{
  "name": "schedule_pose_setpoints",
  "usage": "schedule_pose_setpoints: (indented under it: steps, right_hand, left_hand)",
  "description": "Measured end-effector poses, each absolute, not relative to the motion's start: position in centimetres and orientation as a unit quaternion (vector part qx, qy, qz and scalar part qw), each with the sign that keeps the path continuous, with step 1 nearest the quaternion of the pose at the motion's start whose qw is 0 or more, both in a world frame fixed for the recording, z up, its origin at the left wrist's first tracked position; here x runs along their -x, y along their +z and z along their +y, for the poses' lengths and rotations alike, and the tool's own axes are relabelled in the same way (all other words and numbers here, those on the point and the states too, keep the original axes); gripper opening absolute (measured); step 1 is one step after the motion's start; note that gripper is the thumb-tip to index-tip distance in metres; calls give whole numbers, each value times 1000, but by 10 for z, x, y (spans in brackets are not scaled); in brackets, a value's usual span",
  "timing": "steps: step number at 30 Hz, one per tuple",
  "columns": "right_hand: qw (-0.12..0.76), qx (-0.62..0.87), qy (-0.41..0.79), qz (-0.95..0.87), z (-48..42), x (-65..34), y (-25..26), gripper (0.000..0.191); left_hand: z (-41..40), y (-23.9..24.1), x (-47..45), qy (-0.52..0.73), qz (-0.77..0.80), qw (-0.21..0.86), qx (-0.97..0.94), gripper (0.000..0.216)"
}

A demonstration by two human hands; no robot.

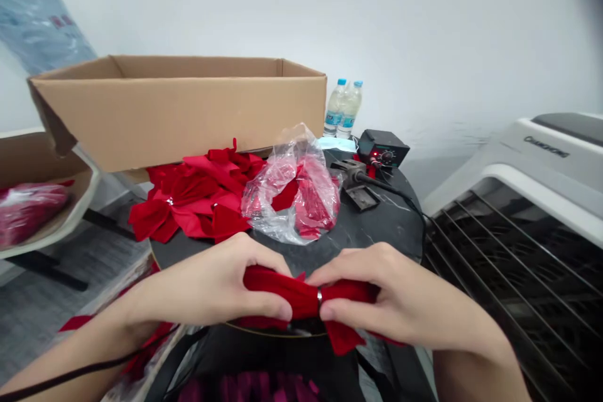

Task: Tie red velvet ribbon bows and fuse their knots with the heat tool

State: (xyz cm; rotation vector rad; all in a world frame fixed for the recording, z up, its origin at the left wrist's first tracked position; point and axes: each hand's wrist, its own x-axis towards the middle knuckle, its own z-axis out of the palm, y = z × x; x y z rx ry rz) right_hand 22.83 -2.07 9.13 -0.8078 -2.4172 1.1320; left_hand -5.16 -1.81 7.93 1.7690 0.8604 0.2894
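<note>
A red fabric bow (306, 299) with a thin silvery band round its middle is stretched between my hands at the front edge of the round table. My left hand (235, 286) is closed on one side of it, thumb in front. The other side, just right of the band, is pinched by my right hand (372, 292). One red tail hangs below my right fingers. Beyond my hands lies a heap of red bows (193, 198), and beside it a clear plastic bag (294, 191) with red fabric inside.
A large open cardboard box (202, 116) stands at the back left. Two water bottles (342, 110), a black control box (382, 147) with a lit red light and a corded black tool (355, 182) sit at the back right of the dark table (396, 220). An air cooler (527, 182) stands on the right.
</note>
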Motion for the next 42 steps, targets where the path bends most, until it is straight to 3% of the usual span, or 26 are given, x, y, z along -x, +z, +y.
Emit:
schedule_pose_setpoints:
  steps: [3,5,9,11,14,19,26,31,35,38,39,42]
  right_hand:
    - [211,342,360,-842,18,-219,85,22]
    - [236,386,252,-855,59,-202,70,18]
    - [186,368,192,-891,128,-158,23,21]
    - [192,369,187,-890,144,-145,4,24]
    - [220,368,188,-884,147,-143,-6,12]
    - [322,373,228,-840,144,-147,-2,5]
    - [502,406,281,-710,147,-184,29,17]
    - [620,412,292,-601,92,-242,48,12]
    - [620,420,217,-626,33,-255,27,14]
    - [585,381,284,-657,10,-247,10,14]
    - [567,354,318,-673,7,-243,7,13]
    - [484,284,372,-739,13,-231,12,12]
  left_hand:
    - [-7,64,63,90,332,661,-667,31]
    - [7,55,62,46,266,716,-644,38]
    - [41,47,42,3,173,739,-651,49]
    - [56,44,33,30,136,736,-662,42]
    - [71,38,29,127,145,713,-674,30]
    - [77,26,40,215,268,752,-562,26]
    - [75,21,48,178,241,824,-481,27]
    - [71,18,41,173,290,753,-564,31]
    - [67,14,35,213,314,585,-717,18]
    - [60,16,32,326,318,459,-763,25]
    - [57,17,30,352,311,477,-743,37]
    - [51,18,24,334,257,667,-615,62]
